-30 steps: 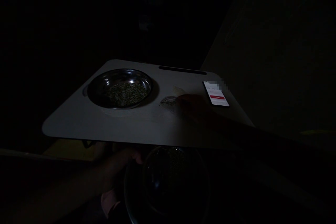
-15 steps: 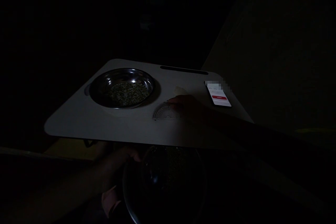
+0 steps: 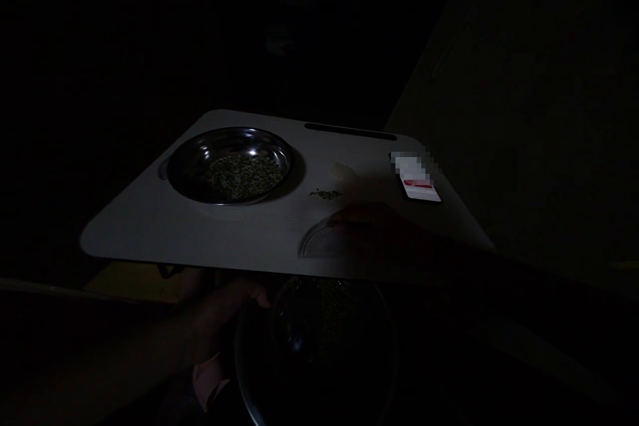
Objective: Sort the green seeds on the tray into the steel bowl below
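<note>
A clear half-round protractor (image 3: 314,243) lies near the front edge of the white table (image 3: 164,229). My right hand (image 3: 372,219), dark in shadow, has its fingers closed on the protractor's upper right part. Behind it sits a small heap of greenish seeds or grains (image 3: 325,194). Below the table edge, my left hand (image 3: 247,294) grips the rim of a large metal bowl (image 3: 245,389), with greenish grains dimly visible inside. At the table's left stands a shiny steel bowl (image 3: 197,146) holding a layer of similar grains (image 3: 244,176).
A phone (image 3: 422,192) with a lit screen lies at the table's right side. A dark slot (image 3: 349,132) runs along the back edge. A pale patch (image 3: 342,171) lies behind the grain heap. The surroundings are very dark.
My right hand and the protractor have moved toward the table's front edge. The small grain heap now shows behind them. My left hand stays on the lower bowl.
</note>
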Motion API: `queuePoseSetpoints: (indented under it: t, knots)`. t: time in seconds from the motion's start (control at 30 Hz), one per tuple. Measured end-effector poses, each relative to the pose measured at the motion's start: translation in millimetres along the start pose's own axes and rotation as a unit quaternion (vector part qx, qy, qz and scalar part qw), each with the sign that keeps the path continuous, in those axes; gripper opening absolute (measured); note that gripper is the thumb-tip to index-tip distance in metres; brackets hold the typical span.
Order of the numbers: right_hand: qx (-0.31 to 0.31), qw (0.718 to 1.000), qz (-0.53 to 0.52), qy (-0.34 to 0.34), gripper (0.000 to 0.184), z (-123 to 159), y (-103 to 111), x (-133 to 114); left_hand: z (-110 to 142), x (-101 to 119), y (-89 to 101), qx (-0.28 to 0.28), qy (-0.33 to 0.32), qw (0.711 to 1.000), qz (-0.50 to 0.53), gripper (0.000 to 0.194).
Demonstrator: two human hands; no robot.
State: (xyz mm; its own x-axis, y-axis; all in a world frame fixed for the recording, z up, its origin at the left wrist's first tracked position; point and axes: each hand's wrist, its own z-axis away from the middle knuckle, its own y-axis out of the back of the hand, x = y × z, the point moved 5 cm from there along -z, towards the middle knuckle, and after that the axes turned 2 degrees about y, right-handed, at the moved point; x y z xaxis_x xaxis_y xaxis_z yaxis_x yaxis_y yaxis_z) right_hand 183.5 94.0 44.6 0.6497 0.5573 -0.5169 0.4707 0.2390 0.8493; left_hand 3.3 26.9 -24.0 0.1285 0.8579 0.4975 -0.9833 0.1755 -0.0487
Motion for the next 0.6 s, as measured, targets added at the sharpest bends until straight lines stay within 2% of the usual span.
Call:
queuePoseSetpoints:
  t: [0.13,0.23,0.5,0.6]
  knots:
    - [0.093,0.988,0.057,-0.111,0.027,5.2,19.1,33.5,-0.2,-1.3,-6.1,-0.040,0.066,0.997,0.011,0.003]
    - [0.112,0.977,0.099,-0.152,0.027,7.6,25.6,48.9,-1.4,1.1,-7.6,-0.043,0.064,0.997,-0.007,0.004]
    - [0.121,0.974,0.120,-0.148,0.029,2.3,23.7,54.9,-4.1,9.0,-11.1,-0.031,0.026,0.996,-0.077,0.005]
    - [0.142,0.970,0.139,-0.142,0.026,1.9,25.6,55.1,-3.5,8.1,-12.1,-0.030,0.035,0.996,-0.071,0.005]
